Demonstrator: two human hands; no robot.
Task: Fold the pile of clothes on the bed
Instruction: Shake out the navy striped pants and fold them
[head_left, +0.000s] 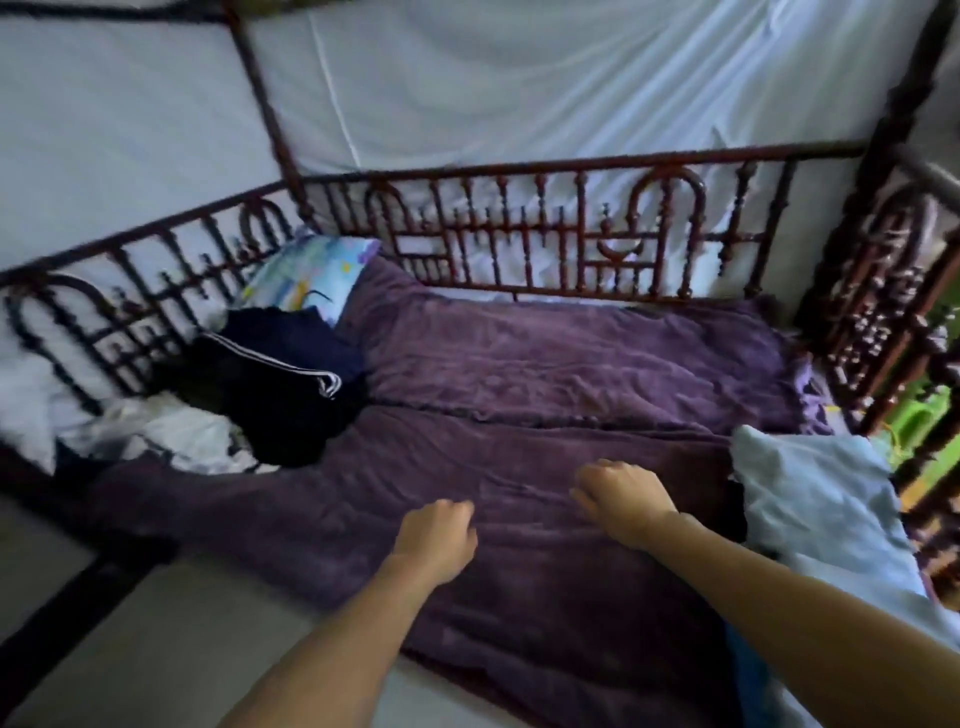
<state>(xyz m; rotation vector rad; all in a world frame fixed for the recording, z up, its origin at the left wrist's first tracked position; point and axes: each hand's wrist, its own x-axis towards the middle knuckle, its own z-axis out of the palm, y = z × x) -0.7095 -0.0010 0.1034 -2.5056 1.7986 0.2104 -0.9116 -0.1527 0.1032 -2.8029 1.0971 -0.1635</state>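
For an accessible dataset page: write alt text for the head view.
A person's left hand and right hand, fingers curled, reach over a purple plush blanket. A pile of navy and white clothes lies unfolded at left by the bed's carved dark wooden railing; a pale blue cloth sits at right.

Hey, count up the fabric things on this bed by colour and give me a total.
Purple: 1, the blanket
Dark navy: 1, the striped garment, though that heap may hide more
White: 1, the crumpled cloth
Light blue: 1, the pale cloth at the right
Multicoloured: 1, the pillow
Total: 5
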